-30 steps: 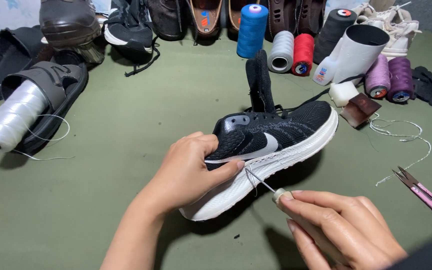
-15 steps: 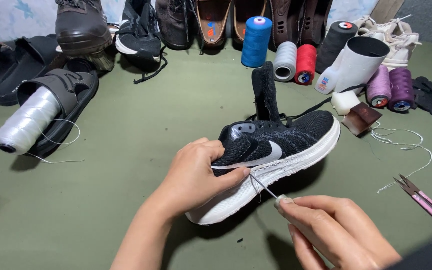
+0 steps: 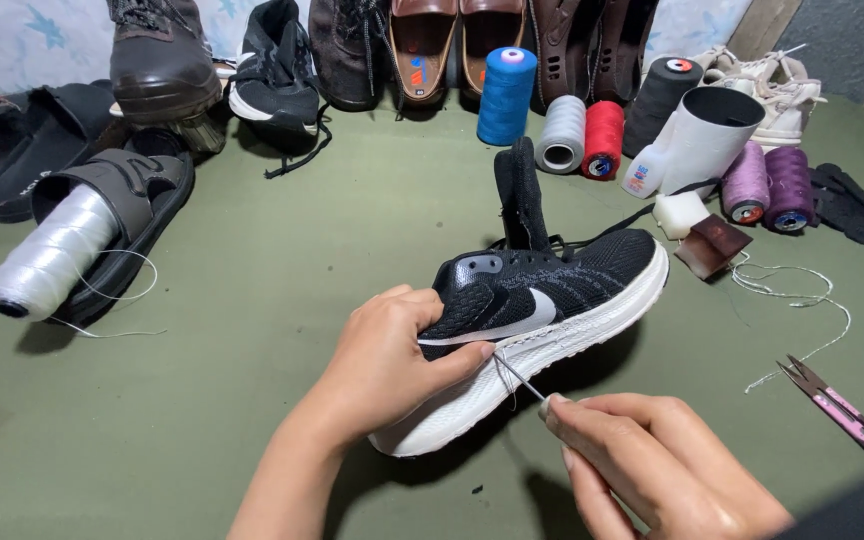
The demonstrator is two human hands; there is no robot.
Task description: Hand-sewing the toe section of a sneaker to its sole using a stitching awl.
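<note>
Sneaker (image 3: 542, 320), black with white sole, sits mid-table, light and soft-topped; left hand (image 3: 392, 365) grips its heel firmly, right hand (image 3: 652, 470) pinches what seems a needle (image 3: 520, 376) at the stiffer sole.

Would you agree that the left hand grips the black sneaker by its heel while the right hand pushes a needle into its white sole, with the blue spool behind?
Not quite: the head view shows the left hand gripping the sneaker at its toe end. The right hand does hold the needle at the white sole, blue spool behind.
</note>
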